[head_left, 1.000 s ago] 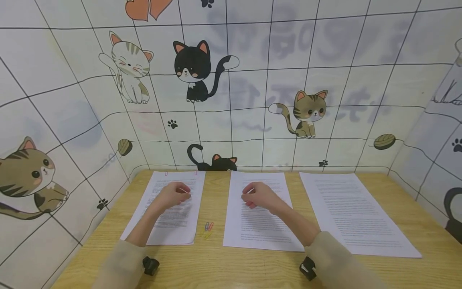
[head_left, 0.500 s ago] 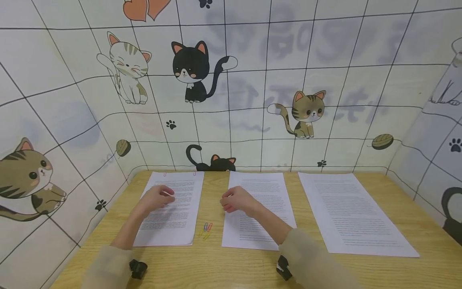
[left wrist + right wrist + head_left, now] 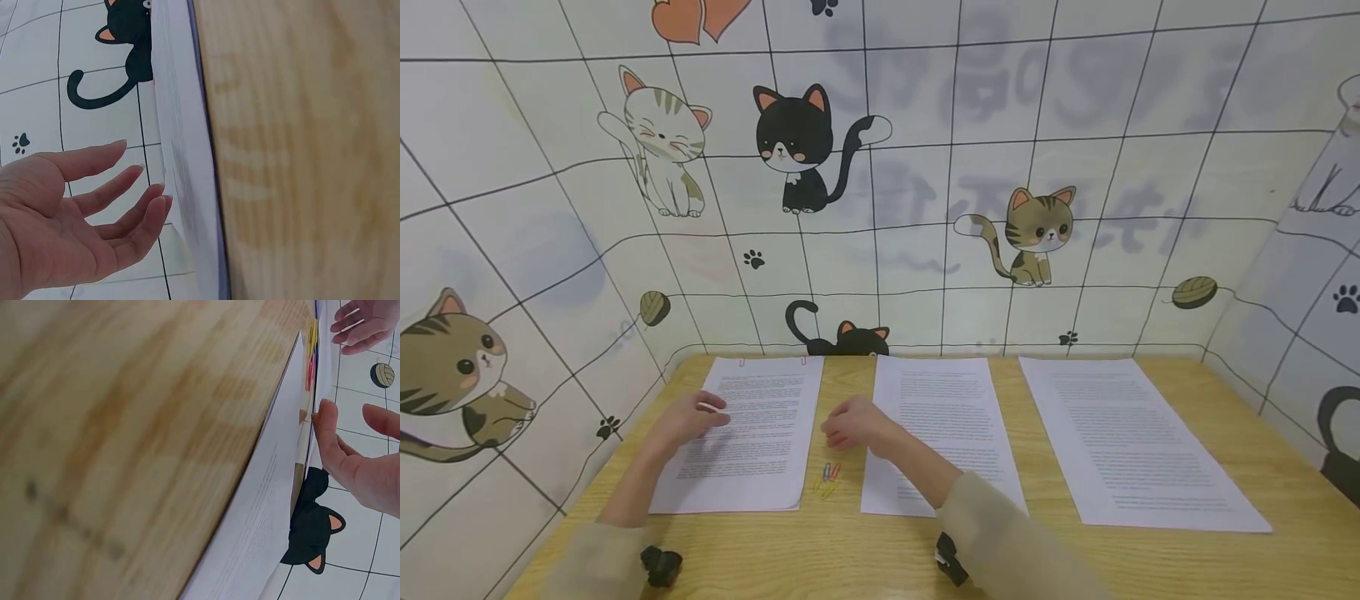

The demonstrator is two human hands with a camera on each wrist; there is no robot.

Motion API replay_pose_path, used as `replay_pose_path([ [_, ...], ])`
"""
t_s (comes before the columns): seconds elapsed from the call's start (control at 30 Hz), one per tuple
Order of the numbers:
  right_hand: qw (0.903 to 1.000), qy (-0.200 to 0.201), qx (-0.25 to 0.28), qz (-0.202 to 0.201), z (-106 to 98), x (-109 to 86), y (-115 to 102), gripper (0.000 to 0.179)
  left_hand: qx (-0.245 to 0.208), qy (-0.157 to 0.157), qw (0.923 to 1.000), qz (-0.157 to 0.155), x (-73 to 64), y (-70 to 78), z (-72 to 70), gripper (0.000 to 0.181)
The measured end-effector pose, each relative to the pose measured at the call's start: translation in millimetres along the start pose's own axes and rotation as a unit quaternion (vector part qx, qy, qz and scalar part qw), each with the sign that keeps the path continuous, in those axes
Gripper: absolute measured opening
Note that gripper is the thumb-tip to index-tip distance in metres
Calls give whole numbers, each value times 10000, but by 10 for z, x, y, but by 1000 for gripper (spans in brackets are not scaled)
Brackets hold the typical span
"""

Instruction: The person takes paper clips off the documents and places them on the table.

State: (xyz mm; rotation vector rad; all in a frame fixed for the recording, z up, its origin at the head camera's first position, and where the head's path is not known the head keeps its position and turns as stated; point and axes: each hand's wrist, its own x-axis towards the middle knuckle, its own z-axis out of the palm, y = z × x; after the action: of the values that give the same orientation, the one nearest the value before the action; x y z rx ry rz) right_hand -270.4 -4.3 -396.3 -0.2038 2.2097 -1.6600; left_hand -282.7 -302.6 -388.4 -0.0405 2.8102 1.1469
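My left hand [image 3: 688, 421] is over the left side of the left stack of printed paper [image 3: 752, 450], its fingers loosely bent and holding nothing. In the left wrist view the same hand [image 3: 81, 219] shows an empty palm beside the sheets' edge. My right hand [image 3: 857, 425] hovers by the left edge of the middle printed sheet [image 3: 947, 450], just beyond several coloured paper clips [image 3: 827, 477] on the table. Its fingers are relaxed, with a gap between thumb and fingers in the right wrist view. Two pinkish paper clips [image 3: 803, 362] sit on the left stack's far edge.
A third printed sheet [image 3: 1142, 450] lies at the right of the wooden table [image 3: 850, 550]. Behind stands a white cloth wall [image 3: 917, 275] with grid lines and cartoon cats. Each wrist carries a small black device [image 3: 661, 567].
Both hands have moved left and slightly nearer: the left to its stack's left side, the right from the middle sheet to the gap near the loose clips. The papers lie as before.
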Motion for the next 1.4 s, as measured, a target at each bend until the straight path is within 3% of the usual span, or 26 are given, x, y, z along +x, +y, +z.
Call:
replay_pose_path([
  [0.13,9998,41,116,122,87,12,-43,28,-184,58,9988,-459,27,-115,-72,46],
  [0.23,9994,149,238,216,135,17,-75,24,-181,130,9978,-624,37,-180,-123,50],
  [0.47,9963,446,528,508,212,21,-128,11,58,137,9979,-625,5,-256,-215,55],
  [0.73,9937,536,631,750,295,56,-157,7,101,189,9944,-1031,-42,-252,-262,51],
  [0.97,9902,506,984,857,315,116,-136,7,54,134,9929,-1179,-39,-287,-288,47],
  [1.4,9935,352,869,641,324,146,-113,12,-173,-2,9928,-1187,-65,-306,-322,47],
])
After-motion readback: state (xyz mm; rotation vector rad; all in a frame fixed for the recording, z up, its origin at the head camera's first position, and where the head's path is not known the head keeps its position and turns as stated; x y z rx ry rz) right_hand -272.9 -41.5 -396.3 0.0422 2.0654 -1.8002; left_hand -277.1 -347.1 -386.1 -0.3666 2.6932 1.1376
